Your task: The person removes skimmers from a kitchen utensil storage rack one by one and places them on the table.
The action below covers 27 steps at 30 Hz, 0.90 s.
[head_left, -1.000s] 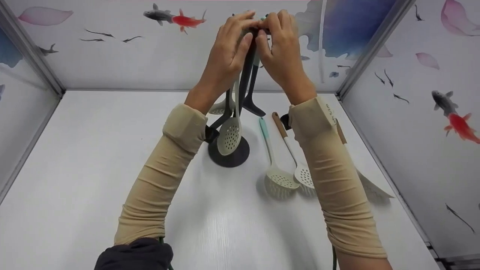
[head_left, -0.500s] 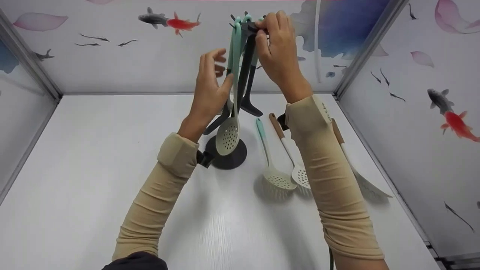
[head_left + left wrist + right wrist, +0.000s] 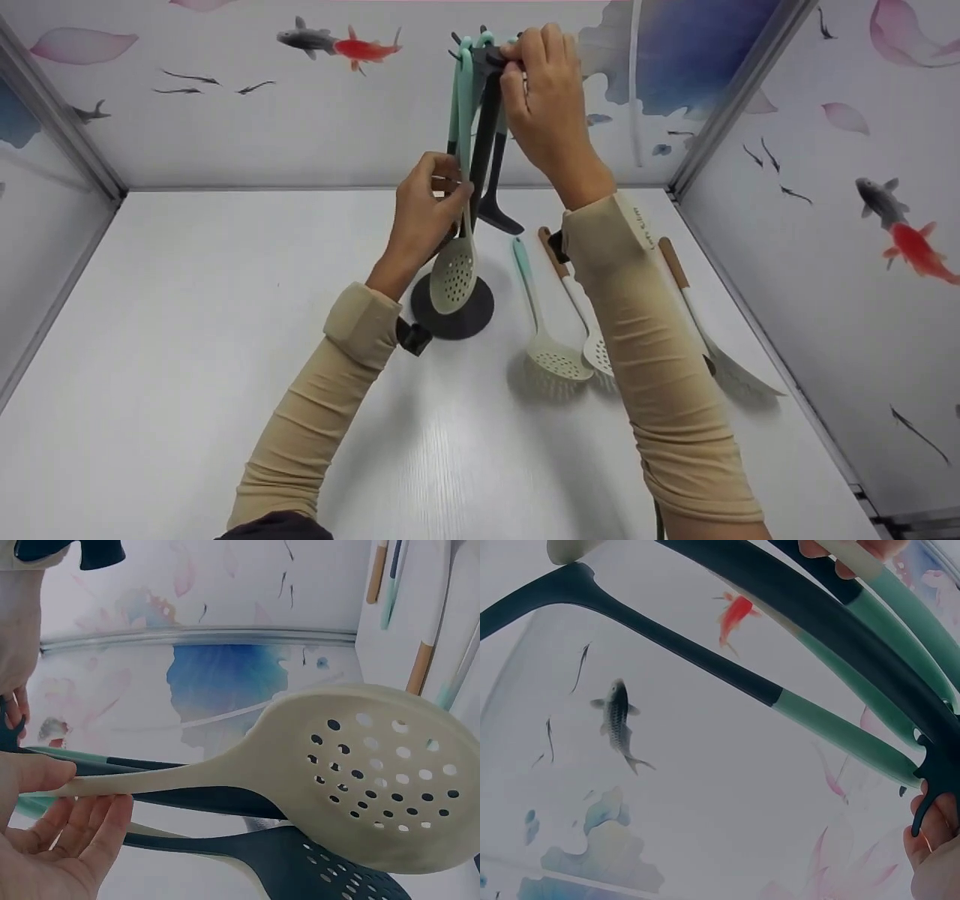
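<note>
My left hand (image 3: 421, 214) pinches the light, perforated slotted spoon (image 3: 454, 274) by its slim neck, thumb on one side and fingertips on the other. The spoon hangs bowl down by its mint handle from the black utensil stand (image 3: 487, 120). In the left wrist view the spoon's holed bowl (image 3: 382, 787) is large, with a dark slotted utensil (image 3: 322, 870) behind it. At the stand's top, my right hand (image 3: 551, 97) grips the hooked head, its fingers curled behind a hook in the right wrist view. Another dark utensil (image 3: 500, 215) hangs at the stand's right.
On the white table (image 3: 187, 337) right of the stand lie a mint-handled skimmer (image 3: 559, 356), a brown-handled white skimmer (image 3: 598, 352) partly under my right forearm, and a brown-handled turner (image 3: 739, 367). Printed panels wall the back and sides. The stand's round base (image 3: 476, 311) sits near the back.
My left hand has left the stand's top, dropped down beside the hanging utensils and taken hold of the slotted spoon's neck. The right hand has stayed at the stand's top.
</note>
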{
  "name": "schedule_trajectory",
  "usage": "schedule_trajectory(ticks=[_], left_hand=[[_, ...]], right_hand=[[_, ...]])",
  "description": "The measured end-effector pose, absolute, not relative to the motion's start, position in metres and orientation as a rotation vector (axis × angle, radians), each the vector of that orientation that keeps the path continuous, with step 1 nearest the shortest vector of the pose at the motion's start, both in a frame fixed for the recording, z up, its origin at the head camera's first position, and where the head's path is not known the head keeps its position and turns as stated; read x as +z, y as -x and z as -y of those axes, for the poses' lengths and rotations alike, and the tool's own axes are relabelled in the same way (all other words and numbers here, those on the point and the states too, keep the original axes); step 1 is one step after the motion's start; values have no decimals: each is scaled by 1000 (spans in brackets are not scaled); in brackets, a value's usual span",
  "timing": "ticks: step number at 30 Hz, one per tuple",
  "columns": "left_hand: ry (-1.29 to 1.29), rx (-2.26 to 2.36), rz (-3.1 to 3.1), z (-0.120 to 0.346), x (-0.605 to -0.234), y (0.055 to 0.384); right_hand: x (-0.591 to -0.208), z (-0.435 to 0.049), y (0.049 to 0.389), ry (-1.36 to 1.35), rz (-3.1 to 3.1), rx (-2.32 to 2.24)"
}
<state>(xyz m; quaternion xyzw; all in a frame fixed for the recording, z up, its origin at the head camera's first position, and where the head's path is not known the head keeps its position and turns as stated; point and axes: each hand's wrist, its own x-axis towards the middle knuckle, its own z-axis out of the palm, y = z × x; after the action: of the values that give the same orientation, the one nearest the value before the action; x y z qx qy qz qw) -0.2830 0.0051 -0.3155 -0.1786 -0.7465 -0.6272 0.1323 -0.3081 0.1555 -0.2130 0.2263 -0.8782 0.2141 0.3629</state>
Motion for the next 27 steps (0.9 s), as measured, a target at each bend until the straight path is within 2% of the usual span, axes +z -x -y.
schedule_trajectory(ticks=[15, 27], left_hand=[[438, -1993, 2094, 5, -314, 280], [471, -2012, 1954, 17, -314, 268]], right_hand=[[-213, -153, 307, -561, 2278, 540], [-213, -152, 308, -565, 2247, 521]])
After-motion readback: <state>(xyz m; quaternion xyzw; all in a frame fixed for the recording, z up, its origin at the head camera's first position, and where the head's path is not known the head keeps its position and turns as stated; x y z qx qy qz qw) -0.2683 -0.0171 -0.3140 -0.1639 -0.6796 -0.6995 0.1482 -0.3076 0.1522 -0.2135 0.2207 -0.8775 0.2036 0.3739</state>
